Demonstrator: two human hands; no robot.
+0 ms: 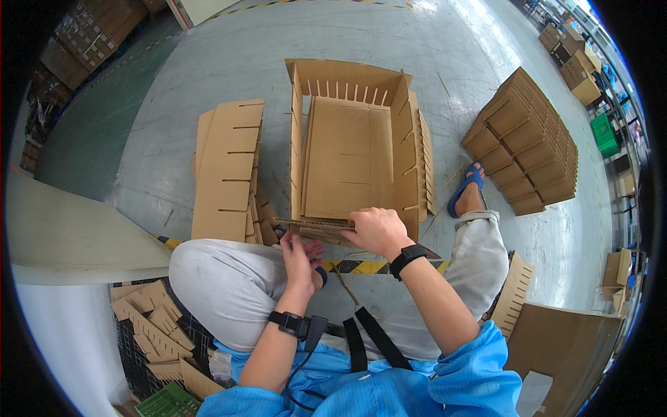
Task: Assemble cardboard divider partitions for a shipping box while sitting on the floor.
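Head view: both hands work a slotted cardboard divider strip at the near edge of the open carton on the floor; right hand has its fingers curled down over the strip's end, left hand pinches it from below. Risk, as I judge it: with a grip this close to one end the thin strip could buckle or miss the slots of the dividers already standing inside. The near wall and the fingertips are hidden behind the hands, and the strip's seating can't be made out.
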